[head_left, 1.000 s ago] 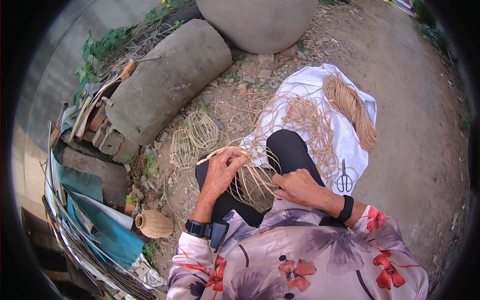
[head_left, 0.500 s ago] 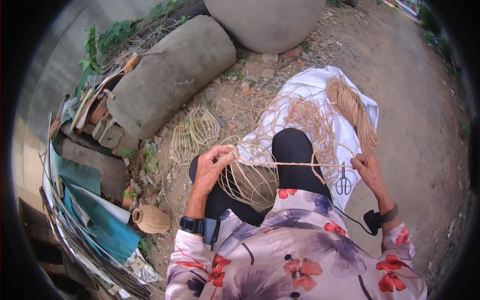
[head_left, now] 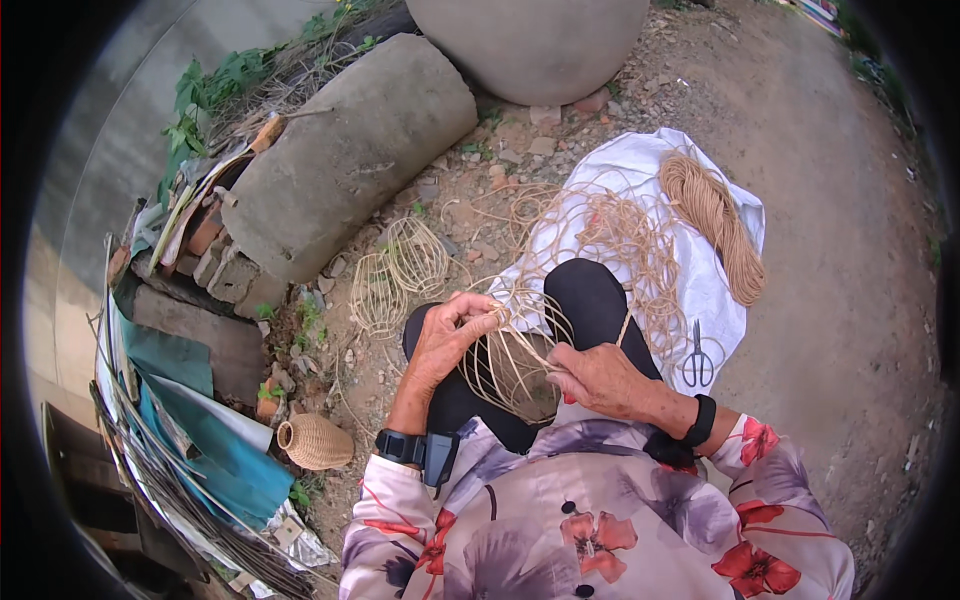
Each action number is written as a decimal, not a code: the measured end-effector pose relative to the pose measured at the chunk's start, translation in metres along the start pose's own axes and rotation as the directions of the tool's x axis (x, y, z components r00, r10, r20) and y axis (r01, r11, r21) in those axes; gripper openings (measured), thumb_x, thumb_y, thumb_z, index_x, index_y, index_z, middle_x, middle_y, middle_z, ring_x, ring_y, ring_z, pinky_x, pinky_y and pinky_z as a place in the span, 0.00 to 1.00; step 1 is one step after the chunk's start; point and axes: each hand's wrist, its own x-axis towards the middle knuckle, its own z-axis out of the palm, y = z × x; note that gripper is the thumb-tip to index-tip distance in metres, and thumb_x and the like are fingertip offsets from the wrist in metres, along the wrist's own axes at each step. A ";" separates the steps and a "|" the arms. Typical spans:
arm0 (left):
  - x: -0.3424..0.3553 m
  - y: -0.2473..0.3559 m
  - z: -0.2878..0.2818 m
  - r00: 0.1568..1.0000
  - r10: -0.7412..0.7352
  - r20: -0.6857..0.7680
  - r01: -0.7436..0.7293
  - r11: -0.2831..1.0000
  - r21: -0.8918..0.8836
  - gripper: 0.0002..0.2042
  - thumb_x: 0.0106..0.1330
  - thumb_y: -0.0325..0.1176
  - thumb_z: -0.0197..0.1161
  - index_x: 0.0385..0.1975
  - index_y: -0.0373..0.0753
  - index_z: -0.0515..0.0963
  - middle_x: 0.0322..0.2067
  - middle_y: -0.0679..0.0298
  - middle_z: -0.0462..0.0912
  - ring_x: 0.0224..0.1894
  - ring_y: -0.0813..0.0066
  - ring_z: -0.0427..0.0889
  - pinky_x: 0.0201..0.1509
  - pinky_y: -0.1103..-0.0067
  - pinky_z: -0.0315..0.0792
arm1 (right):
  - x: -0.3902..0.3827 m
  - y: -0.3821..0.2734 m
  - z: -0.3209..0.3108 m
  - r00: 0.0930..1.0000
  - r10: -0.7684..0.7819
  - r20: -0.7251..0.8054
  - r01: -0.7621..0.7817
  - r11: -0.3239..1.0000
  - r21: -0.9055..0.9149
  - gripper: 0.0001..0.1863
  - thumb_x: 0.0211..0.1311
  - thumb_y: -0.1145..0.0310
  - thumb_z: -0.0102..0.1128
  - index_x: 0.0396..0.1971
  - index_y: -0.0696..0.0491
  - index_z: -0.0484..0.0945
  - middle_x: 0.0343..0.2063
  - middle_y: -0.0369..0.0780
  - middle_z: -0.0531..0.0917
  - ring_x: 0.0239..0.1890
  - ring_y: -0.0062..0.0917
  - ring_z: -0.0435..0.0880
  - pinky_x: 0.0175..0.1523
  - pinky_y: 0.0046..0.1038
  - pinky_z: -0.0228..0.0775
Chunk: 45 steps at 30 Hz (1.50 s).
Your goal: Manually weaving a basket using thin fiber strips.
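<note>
An open frame of thin bent canes rests in my lap between my knees, like the ribs of a small basket. My left hand is closed on the frame's gathered rim, thumb and fingers pinched together. My right hand lies over the frame's right side, fingers closed on tan cord that runs from near my left hand. The exact grip of its fingertips is partly hidden. Beyond my knees, loose tan cord lies tangled on a white sack.
A coiled cord hank and black scissors lie on the sack. Two bare cane frames and a woven vase-shaped basket sit to my left. A concrete cylinder lies farther off, near a large round vessel.
My right hand has come in from the far right, where it held the cord stretched out, to the side of the cane frame. My left hand keeps its hold on the rim.
</note>
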 end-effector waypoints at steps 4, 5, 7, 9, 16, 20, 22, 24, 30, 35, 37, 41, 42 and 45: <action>0.000 0.003 -0.001 0.999 0.018 0.040 -0.023 0.991 0.134 0.11 0.61 0.34 0.67 0.40 0.35 0.82 0.34 0.65 0.82 0.37 0.77 0.79 0.44 0.80 0.70 | -0.015 0.006 -0.007 0.983 -0.151 0.103 0.159 0.984 -0.081 0.06 0.63 0.67 0.55 0.32 0.54 0.71 0.18 0.50 0.78 0.26 0.48 0.81 0.29 0.46 0.68; 0.000 0.003 -0.002 0.999 0.016 0.032 -0.020 0.992 0.124 0.11 0.61 0.34 0.67 0.40 0.35 0.82 0.34 0.65 0.82 0.37 0.77 0.79 0.44 0.80 0.70 | -0.019 0.007 -0.011 0.962 -0.175 0.211 0.201 0.973 -0.111 0.06 0.62 0.67 0.54 0.31 0.53 0.72 0.17 0.49 0.78 0.25 0.48 0.81 0.28 0.46 0.68; 0.000 0.004 -0.002 0.999 0.006 0.035 -0.011 0.993 0.122 0.11 0.61 0.34 0.67 0.40 0.36 0.82 0.33 0.65 0.82 0.37 0.77 0.78 0.44 0.79 0.70 | -0.028 0.004 -0.014 0.931 -0.274 0.242 0.310 0.943 -0.122 0.06 0.61 0.68 0.52 0.27 0.53 0.73 0.17 0.48 0.78 0.24 0.46 0.81 0.28 0.45 0.67; 0.000 0.005 -0.001 0.999 0.000 0.042 -0.005 0.995 0.104 0.11 0.62 0.35 0.66 0.40 0.36 0.82 0.32 0.65 0.81 0.37 0.76 0.78 0.44 0.79 0.70 | -0.037 0.005 -0.021 0.925 -0.228 0.303 0.279 0.951 -0.137 0.06 0.61 0.69 0.51 0.25 0.53 0.73 0.18 0.47 0.78 0.24 0.45 0.80 0.28 0.45 0.67; 0.001 0.004 0.010 0.997 0.042 -0.066 -0.023 0.967 0.254 0.14 0.65 0.42 0.61 0.35 0.35 0.80 0.28 0.61 0.77 0.33 0.71 0.76 0.40 0.75 0.69 | -0.034 0.013 -0.022 0.917 -0.194 0.350 0.233 0.970 -0.074 0.13 0.64 0.60 0.53 0.26 0.53 0.75 0.21 0.47 0.80 0.28 0.46 0.81 0.34 0.45 0.69; 0.003 0.007 0.016 0.995 0.056 -0.083 -0.031 0.963 0.269 0.13 0.62 0.40 0.62 0.32 0.34 0.79 0.25 0.60 0.73 0.30 0.69 0.74 0.38 0.75 0.68 | -0.023 0.013 -0.016 0.951 -0.030 0.307 0.039 0.999 -0.025 0.16 0.65 0.55 0.54 0.29 0.55 0.78 0.24 0.47 0.82 0.29 0.46 0.82 0.37 0.44 0.71; 0.003 0.009 0.017 0.994 0.070 -0.080 -0.044 0.958 0.282 0.13 0.61 0.39 0.62 0.31 0.34 0.79 0.25 0.60 0.73 0.30 0.70 0.74 0.37 0.75 0.68 | -0.010 0.011 -0.011 0.931 0.036 0.362 -0.024 0.999 -0.039 0.15 0.67 0.55 0.55 0.35 0.54 0.78 0.21 0.44 0.81 0.27 0.43 0.81 0.32 0.40 0.70; 0.002 0.012 0.016 0.993 0.083 -0.087 -0.053 0.950 0.307 0.12 0.61 0.39 0.62 0.31 0.34 0.79 0.25 0.60 0.73 0.29 0.70 0.74 0.37 0.75 0.68 | -0.003 0.006 -0.004 0.942 0.024 0.336 -0.062 0.993 0.102 0.16 0.66 0.55 0.54 0.35 0.54 0.78 0.23 0.47 0.81 0.30 0.45 0.81 0.36 0.43 0.70; 0.001 0.008 0.016 0.992 0.096 -0.079 -0.072 0.962 0.265 0.10 0.62 0.36 0.62 0.30 0.34 0.78 0.26 0.61 0.73 0.29 0.71 0.72 0.35 0.76 0.67 | -0.013 0.002 0.003 0.971 -0.170 0.169 0.169 0.985 0.020 0.12 0.69 0.59 0.50 0.34 0.52 0.75 0.19 0.50 0.78 0.26 0.49 0.79 0.32 0.46 0.68; -0.001 0.004 0.021 0.979 0.189 -0.078 -0.153 0.932 0.330 0.10 0.65 0.36 0.60 0.30 0.34 0.77 0.26 0.62 0.75 0.32 0.70 0.71 0.36 0.76 0.66 | -0.014 0.008 0.004 0.940 -0.152 0.305 0.204 0.968 -0.147 0.06 0.62 0.67 0.51 0.29 0.54 0.73 0.18 0.50 0.78 0.25 0.50 0.80 0.30 0.48 0.69; -0.005 0.006 0.020 0.971 0.240 -0.020 -0.218 0.910 0.353 0.10 0.65 0.36 0.60 0.30 0.34 0.78 0.26 0.61 0.76 0.33 0.68 0.71 0.37 0.74 0.67 | -0.012 0.005 0.007 0.929 -0.204 0.310 0.267 0.948 -0.175 0.05 0.58 0.69 0.53 0.29 0.54 0.74 0.18 0.49 0.79 0.25 0.49 0.81 0.30 0.47 0.70; -0.009 0.014 0.009 0.968 0.220 0.121 -0.250 0.889 0.384 0.12 0.58 0.39 0.65 0.33 0.36 0.77 0.28 0.60 0.77 0.36 0.64 0.71 0.41 0.72 0.68 | -0.010 -0.007 -0.006 0.902 -0.308 0.304 0.310 0.950 0.042 0.10 0.66 0.65 0.51 0.35 0.56 0.78 0.23 0.49 0.81 0.26 0.44 0.82 0.32 0.42 0.72; -0.008 0.016 0.006 0.965 0.204 0.162 -0.256 0.862 0.438 0.16 0.52 0.38 0.69 0.35 0.36 0.76 0.31 0.59 0.78 0.37 0.63 0.72 0.43 0.71 0.68 | -0.009 -0.008 -0.016 0.922 -0.328 0.207 0.269 0.925 0.269 0.13 0.68 0.63 0.50 0.39 0.56 0.79 0.25 0.46 0.81 0.26 0.38 0.82 0.33 0.39 0.72; -0.007 0.018 0.007 0.938 0.272 0.217 -0.344 0.814 0.468 0.17 0.49 0.36 0.71 0.36 0.36 0.76 0.33 0.58 0.78 0.38 0.62 0.72 0.45 0.70 0.68 | -0.001 -0.011 -0.047 0.966 -0.132 0.223 -0.026 0.808 0.588 0.18 0.74 0.60 0.47 0.47 0.58 0.80 0.29 0.34 0.80 0.29 0.15 0.76 0.32 0.22 0.69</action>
